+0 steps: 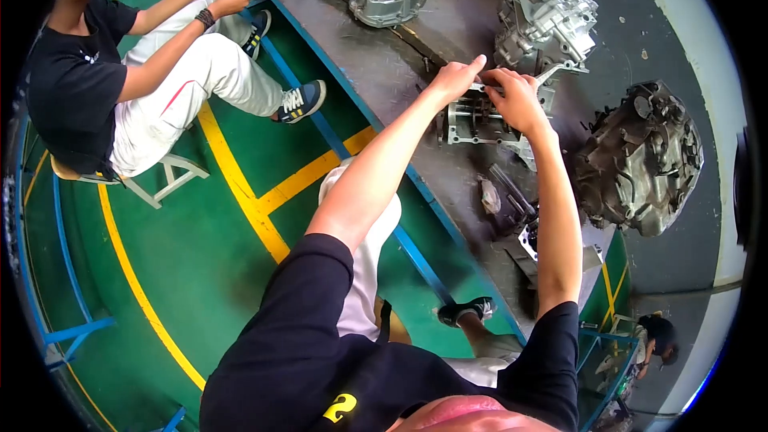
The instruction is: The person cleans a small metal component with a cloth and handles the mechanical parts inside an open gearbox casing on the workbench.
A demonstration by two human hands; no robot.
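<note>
A silver metal housing (490, 134) with an open frame and shafts inside lies on the bench in front of me. My left hand (456, 82) is closed at its far left edge, thumb up and the other fingers mostly hidden. Close beside it, my right hand (518, 102) reaches over the housing's far right part with fingers bent down and pressed together. Whether a small piece sits between the right fingertips is hidden. Just beyond my hands stands a large silver gearbox casing (548, 12).
On the dark bench (336, 24) sit a silver cover with a round opening (392, 0) and a darker gearbox (640, 160). Loose metal parts (512, 196) lie nearer me. At left a seated person (88, 80) holds tools. The blue bench frame (420, 260) runs beside my legs.
</note>
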